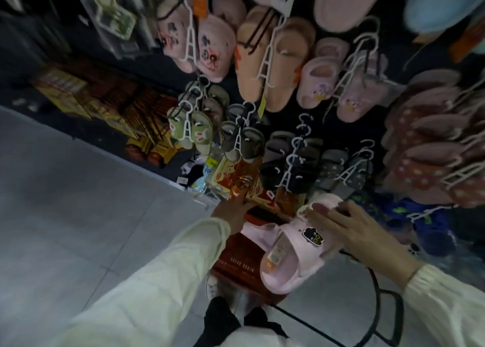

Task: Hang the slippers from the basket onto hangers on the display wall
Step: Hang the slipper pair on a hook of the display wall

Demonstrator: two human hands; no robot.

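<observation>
Pink slipper [291, 257]: moulded foam or soft plastic, smooth, matt with a faint sheen.
Black badge [312, 237] on its strap: slightly glossier.
Label [275, 252] in the footbed: printed paper or film, cannot tell which.
Basket [236, 265]: red hard plastic, slotted wall, dull.
Hangers [265, 59]: white plastic, smooth, slight gloss.
Plush slippers [212, 45]: pink fuzzy cloth, printed faces.
Peach slippers [252, 58]: smooth, matt, foam-like.
Packets [236, 181]: orange-red film, glossy, crinkled.
Sleeve [157, 276]: cream woven cloth, matt, creased.
Floor [78, 202]: grey tiles, smooth, low sheen.
Stand [378, 294]: thin black rod, likely metal.
</observation>
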